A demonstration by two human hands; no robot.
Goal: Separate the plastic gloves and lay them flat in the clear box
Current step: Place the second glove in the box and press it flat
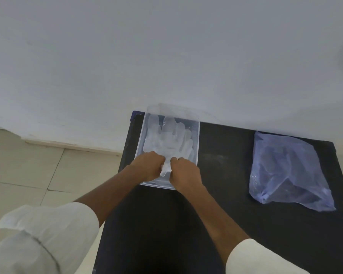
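Observation:
A clear plastic box (196, 139) stands at the far left of a black table (222, 184). Thin translucent plastic gloves (170, 137) lie spread inside it, fingers pointing away from me. Both my hands are over the near end of the box. My left hand (149, 165) and my right hand (183, 173) each pinch the cuff end of a glove (165, 168), which is bunched between them. How many gloves lie in the stack is unclear.
A crumpled bluish clear plastic bag (287, 171) lies at the right of the table. A white wall runs just behind the table. Beige floor tiles (28, 171) show off the table's left edge.

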